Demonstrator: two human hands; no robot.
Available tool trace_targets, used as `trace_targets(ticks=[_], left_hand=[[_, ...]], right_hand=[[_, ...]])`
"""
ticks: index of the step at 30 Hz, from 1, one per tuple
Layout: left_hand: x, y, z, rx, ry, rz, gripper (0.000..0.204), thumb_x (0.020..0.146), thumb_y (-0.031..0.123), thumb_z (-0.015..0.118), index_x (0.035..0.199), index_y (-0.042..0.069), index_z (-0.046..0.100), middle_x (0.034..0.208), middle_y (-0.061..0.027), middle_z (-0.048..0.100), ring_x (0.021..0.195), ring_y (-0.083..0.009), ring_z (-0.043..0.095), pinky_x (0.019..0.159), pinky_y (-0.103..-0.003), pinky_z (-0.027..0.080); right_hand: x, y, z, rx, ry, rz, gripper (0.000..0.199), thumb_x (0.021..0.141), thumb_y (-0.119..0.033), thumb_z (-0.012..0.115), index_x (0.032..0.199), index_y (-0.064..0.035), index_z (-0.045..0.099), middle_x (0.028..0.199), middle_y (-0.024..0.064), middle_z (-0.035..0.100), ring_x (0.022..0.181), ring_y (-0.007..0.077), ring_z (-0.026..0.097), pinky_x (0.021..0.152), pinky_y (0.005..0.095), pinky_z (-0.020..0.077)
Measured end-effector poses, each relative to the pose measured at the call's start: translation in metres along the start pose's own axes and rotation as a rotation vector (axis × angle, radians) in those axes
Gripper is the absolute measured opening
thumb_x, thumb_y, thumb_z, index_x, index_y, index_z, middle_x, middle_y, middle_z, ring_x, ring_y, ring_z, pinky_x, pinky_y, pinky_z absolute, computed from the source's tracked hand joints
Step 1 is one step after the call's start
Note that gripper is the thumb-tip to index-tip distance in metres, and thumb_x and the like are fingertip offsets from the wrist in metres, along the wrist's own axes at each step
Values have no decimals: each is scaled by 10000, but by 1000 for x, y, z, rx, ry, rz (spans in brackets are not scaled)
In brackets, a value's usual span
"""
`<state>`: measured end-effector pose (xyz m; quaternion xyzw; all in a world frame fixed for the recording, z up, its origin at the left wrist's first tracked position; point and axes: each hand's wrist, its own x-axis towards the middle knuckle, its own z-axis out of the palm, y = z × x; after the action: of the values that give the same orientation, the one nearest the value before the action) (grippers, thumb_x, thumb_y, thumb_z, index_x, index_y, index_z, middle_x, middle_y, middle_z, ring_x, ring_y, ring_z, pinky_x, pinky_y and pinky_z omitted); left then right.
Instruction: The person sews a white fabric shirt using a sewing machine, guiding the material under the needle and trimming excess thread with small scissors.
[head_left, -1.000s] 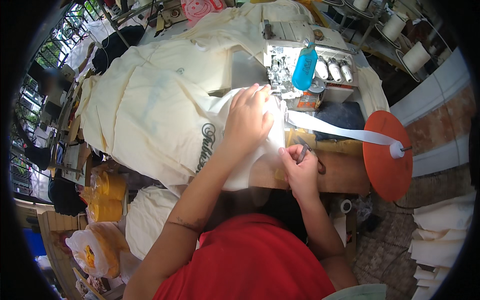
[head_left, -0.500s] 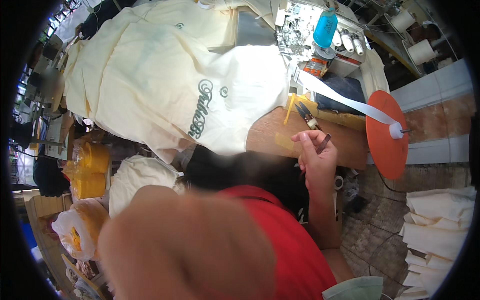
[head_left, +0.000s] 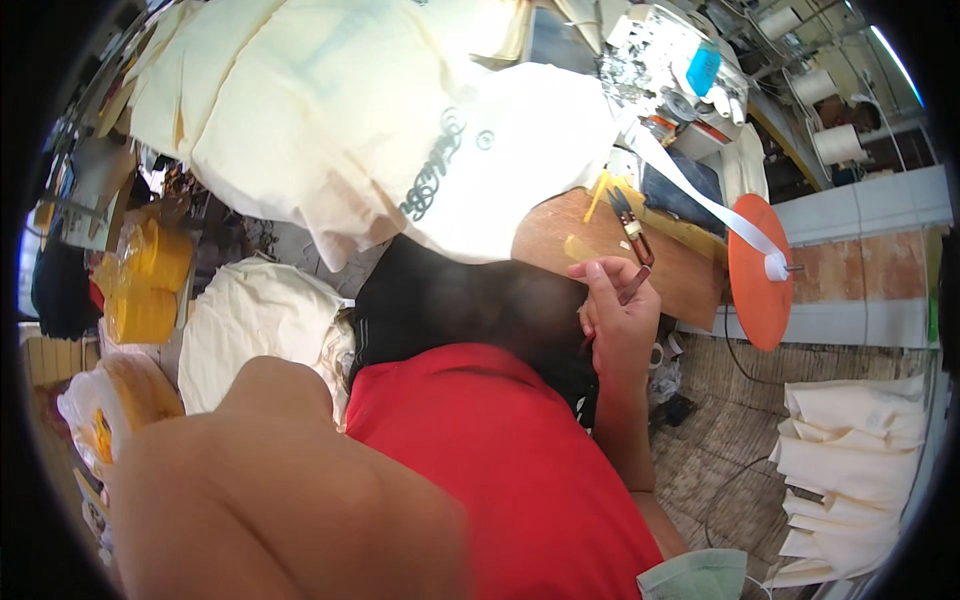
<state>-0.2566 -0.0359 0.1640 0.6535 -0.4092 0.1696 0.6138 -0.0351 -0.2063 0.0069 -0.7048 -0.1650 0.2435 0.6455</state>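
Observation:
My right hand (head_left: 625, 318) is closed around a slender reddish-brown tool (head_left: 634, 286), whose kind I cannot make out, at the near edge of a wooden board (head_left: 555, 228). Just beyond it lie dark-bladed thread snips (head_left: 627, 217). At the lower left my left hand (head_left: 300, 485) looms close and blurred, its fingers hidden, above the red shirt in my lap. Cream fabric (head_left: 330, 130) with dark green printed lettering spreads over the table and hangs past its front edge. It touches neither hand.
A sewing machine (head_left: 640, 50) with a blue bottle (head_left: 703, 68) stands at the back right. White tape (head_left: 690, 195) runs from it to an orange reel disc (head_left: 752, 300). Cream cloth is piled at left (head_left: 255, 325) and right (head_left: 850, 470). Yellow bundles (head_left: 155, 262) stand far left.
My left hand has moved down and left, out of the middle of the view. The view has shifted a little. My right hand keeps its hold on the slender tool.

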Motion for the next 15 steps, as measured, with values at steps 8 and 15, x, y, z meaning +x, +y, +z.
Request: trace_targets(ticks=[8, 15], left_hand=[[-39, 18, 4, 12, 58, -14, 296, 998, 281, 581, 908, 15, 676, 709, -29, 591, 650, -133, 579, 592, -311, 445], [-99, 46, 6, 99, 288, -169, 333, 1008, 315, 563, 898, 18, 667, 662, -5, 568, 590, -106, 558, 539, -306, 430]], right_hand=[[-7, 7, 11, -37, -48, 3, 163, 997, -139, 635, 961, 19, 658, 812, 42, 677, 450, 19, 407, 404, 201, 297], [-12, 4, 42, -43, -141, 0, 145, 989, -109, 631, 987, 36, 641, 889, 100, 713, 450, 34, 415, 400, 204, 323]])
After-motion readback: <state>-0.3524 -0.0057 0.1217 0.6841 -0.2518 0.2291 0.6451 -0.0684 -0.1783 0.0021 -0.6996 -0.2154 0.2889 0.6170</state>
